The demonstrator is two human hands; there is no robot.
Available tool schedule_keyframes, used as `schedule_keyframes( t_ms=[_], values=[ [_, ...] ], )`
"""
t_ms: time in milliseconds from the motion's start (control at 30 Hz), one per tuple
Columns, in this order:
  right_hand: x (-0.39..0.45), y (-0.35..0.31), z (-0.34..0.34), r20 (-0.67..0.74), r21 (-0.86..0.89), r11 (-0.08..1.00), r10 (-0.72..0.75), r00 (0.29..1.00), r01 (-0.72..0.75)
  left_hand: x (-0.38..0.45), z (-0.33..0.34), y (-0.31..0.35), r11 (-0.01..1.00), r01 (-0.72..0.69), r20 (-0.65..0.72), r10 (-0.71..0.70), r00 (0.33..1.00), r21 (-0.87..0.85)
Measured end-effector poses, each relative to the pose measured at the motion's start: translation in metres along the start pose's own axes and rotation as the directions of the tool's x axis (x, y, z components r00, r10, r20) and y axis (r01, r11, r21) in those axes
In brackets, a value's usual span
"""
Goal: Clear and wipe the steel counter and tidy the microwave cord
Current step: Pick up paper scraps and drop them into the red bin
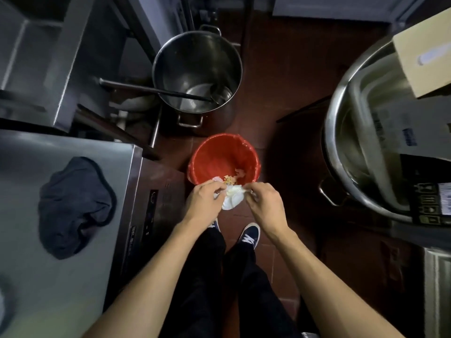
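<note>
My left hand (204, 200) and my right hand (264, 203) each pinch one edge of a crumpled white paper napkin (231, 200), fingers curled tight on it, holding it stretched between them over the near rim of a round red plastic waste bin lined with a red bag (214, 157). Pale yellow food scraps (230, 179) lie at the napkin's far edge and on the bin's inner wall just beyond. The bin stands on a dark red tiled floor (275, 69), directly ahead of my dark blue sneakers with white laces (249, 236). To my left, the brushed steel counter (22, 167) carries a rumpled dark grey cloth (75, 206), well apart from my hands. Beyond the bin, a tall steel stockpot with side handles (197, 57) sits on the floor with a long black-handled ladle (156, 90) leaning across its rim. To my right, a very large steel pot (346, 132) crowds the aisle, with a tan cardboard box (424, 57) over its far edge.
</note>
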State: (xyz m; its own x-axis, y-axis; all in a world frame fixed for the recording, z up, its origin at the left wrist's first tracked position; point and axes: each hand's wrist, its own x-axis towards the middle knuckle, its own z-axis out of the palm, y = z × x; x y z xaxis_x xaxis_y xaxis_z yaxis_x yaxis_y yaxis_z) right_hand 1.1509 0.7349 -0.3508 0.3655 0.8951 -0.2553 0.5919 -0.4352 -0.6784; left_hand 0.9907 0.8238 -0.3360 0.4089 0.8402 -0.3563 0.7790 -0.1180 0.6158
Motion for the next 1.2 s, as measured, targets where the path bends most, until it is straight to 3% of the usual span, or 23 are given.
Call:
schedule_keyframes(
  t_ms=[367, 800, 1000, 1200],
  values=[
    [0.102, 0.101, 0.129, 0.054, -0.010, 0.990, 0.140, 0.989, -0.139, 0.127, 0.104, -0.103, 0.998, 0.054, 0.082, -0.052, 0.995, -0.020],
    [0.161, 0.203, 0.253, 0.201, -0.064, 0.980, 0.198, 0.959, -0.189, 0.200, 0.210, -0.218, 0.993, 0.077, 0.197, -0.094, 0.976, 0.092],
    [0.170, 0.212, 0.263, 0.262, -0.180, 0.970, 0.210, 0.942, -0.166, 0.209, 0.214, -0.228, 0.975, 0.067, 0.262, -0.123, 0.957, 0.213],
    [0.161, 0.179, 0.224, 0.307, -0.247, 0.960, 0.203, 0.930, -0.128, 0.192, 0.174, -0.203, 0.958, 0.021, 0.290, -0.107, 0.951, 0.286]
  ],
)
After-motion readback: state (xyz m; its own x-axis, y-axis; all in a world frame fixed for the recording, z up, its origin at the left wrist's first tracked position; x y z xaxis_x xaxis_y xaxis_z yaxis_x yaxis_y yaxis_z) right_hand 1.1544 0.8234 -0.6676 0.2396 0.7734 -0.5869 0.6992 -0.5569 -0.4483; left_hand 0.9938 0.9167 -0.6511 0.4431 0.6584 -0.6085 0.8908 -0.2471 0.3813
